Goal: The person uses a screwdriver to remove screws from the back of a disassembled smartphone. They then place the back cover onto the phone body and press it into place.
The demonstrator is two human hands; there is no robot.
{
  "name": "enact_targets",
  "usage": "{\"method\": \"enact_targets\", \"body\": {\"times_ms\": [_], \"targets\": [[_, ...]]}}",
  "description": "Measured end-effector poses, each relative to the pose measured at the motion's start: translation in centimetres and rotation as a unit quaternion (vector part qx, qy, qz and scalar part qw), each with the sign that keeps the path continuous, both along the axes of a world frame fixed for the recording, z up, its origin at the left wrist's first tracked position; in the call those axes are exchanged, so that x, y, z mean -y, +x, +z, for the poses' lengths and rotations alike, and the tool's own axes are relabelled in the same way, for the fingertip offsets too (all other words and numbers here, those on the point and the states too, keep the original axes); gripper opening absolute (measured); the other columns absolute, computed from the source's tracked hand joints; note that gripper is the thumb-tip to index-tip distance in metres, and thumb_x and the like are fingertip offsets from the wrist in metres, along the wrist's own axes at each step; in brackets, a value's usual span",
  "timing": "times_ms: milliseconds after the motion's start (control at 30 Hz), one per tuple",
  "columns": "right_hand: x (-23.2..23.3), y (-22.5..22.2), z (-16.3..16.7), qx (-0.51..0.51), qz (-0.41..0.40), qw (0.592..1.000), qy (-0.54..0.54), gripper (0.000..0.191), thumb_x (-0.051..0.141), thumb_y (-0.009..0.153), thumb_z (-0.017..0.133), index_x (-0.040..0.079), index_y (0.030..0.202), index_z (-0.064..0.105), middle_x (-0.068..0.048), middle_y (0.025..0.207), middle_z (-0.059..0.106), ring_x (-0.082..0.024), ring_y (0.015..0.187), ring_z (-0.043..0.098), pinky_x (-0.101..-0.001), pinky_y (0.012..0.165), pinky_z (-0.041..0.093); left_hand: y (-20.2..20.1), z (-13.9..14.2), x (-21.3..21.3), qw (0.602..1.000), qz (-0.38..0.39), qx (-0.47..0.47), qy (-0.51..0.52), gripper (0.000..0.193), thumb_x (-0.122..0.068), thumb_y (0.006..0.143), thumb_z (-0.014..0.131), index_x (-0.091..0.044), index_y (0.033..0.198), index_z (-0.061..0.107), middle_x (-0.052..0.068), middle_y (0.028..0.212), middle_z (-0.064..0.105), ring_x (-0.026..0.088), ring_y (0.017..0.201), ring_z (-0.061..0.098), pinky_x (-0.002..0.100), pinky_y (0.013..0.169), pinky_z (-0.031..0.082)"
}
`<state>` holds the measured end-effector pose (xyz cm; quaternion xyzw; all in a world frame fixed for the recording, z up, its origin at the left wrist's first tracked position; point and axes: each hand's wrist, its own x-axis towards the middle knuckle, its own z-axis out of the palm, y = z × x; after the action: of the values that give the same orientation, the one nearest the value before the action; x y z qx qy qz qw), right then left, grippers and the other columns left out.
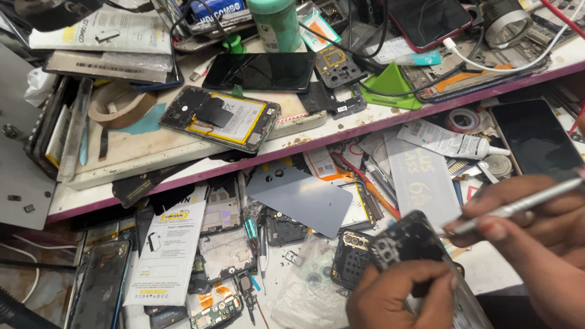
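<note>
My left hand [401, 300] at the bottom centre grips a dark phone frame part [408, 241], tilted up toward me. My right hand [541, 240] comes in from the right and holds a slim silver screwdriver [521, 205]; its tip points left, close to the top edge of that dark part. Just left of the part lies another black phone body with camera holes [351, 256] on the cluttered white bench.
An opened phone with a yellow-edged battery [223, 118] lies on the upper shelf beside a dark screen [260, 71] and a green bottle [274, 19]. A grey back cover [303, 196], a glue tube [447, 139], white packets, circuit boards and small screwdrivers crowd the lower bench.
</note>
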<state>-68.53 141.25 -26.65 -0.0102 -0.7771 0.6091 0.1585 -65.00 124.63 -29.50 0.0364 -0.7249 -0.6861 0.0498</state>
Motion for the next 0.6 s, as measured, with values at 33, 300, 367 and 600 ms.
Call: {"method": "enact_targets", "body": {"times_ms": [33, 300, 367, 600], "targets": [[-0.3, -0.2, -0.6, 0.006, 0.011, 1.000, -0.018, 0.027, -0.005, 0.093, 0.066, -0.013, 0.116, 0.055, -0.022, 0.091, 0.073, -0.034, 0.088, 0.080, -0.0428, 0.086, 0.066, -0.1, -0.2, 0.2, 1.000, 0.005, -0.022, -0.010, 0.011, -0.013, 0.074, 0.086, -0.015, 0.085, 0.084, 0.003, 0.080, 0.080, 0.012, 0.079, 0.080, 0.028, 0.075, 0.062], [-2.3, -1.6, -3.5, -0.110, 0.018, 0.994, 0.003, 0.085, 0.001, 0.095, 0.065, 0.003, 0.167, 0.020, -0.015, 0.096, 0.072, -0.026, 0.089, 0.079, -0.0404, 0.090, 0.066, -3.1, -1.6, -0.8, 0.999, 0.022, -0.034, 0.004, 0.013, -0.009, 0.073, 0.088, -0.012, 0.085, 0.083, 0.006, 0.082, 0.081, 0.014, 0.084, 0.080, 0.029, 0.079, 0.061], [-2.7, -2.9, -3.5, -0.101, 0.014, 0.995, 0.002, 0.086, 0.000, 0.096, 0.064, 0.005, 0.169, 0.019, -0.016, 0.096, 0.071, -0.027, 0.088, 0.079, -0.0410, 0.089, 0.066, -4.1, -1.8, -1.4, 1.000, 0.023, -0.016, 0.006, 0.014, -0.010, 0.073, 0.088, -0.013, 0.085, 0.084, 0.006, 0.083, 0.080, 0.013, 0.084, 0.081, 0.029, 0.079, 0.062], [-3.0, -3.5, -2.4, -0.106, 0.025, 0.993, 0.036, 0.084, -0.002, 0.093, 0.066, 0.005, 0.165, 0.024, -0.016, 0.094, 0.073, -0.025, 0.087, 0.081, -0.0379, 0.085, 0.067, -5.1, -1.7, -1.9, 0.998, 0.009, -0.067, -0.016, 0.012, -0.009, 0.076, 0.088, -0.012, 0.086, 0.083, 0.005, 0.080, 0.081, 0.014, 0.084, 0.080, 0.030, 0.082, 0.060]]}}
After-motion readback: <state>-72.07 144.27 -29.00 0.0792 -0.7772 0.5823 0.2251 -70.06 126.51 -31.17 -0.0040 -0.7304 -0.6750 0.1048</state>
